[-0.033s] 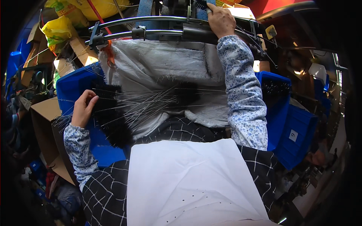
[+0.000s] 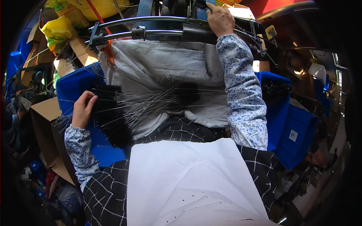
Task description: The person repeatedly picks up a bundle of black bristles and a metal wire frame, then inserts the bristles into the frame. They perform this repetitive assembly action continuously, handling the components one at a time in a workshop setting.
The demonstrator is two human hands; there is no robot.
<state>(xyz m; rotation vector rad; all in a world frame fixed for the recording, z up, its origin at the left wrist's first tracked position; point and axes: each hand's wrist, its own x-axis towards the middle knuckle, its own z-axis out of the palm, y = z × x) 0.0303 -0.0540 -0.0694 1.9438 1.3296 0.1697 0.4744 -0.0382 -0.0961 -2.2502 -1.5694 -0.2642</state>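
Note:
My left hand is beside a heap of black-bristled wire brushes, thumb and fingertips curled together. What they pinch, if anything, I cannot make out. Thin twisted-wire stems run from the heap across a white woven sheet over my lap, where more black bristles lie. At the far side, my right hand is closed by the machine's metal bars. Black bristles of a brush show at its fingertips; its palm side is hidden.
A blue bin sits under the left-hand brushes, with an open cardboard box beyond it. On the right are another blue bin, holding dark bristles, and a blue crate. Yellow bags are at the far left.
My left hand has shifted very slightly to the left. The right hand stays at the bars, and the brushes on my lap lie as before.

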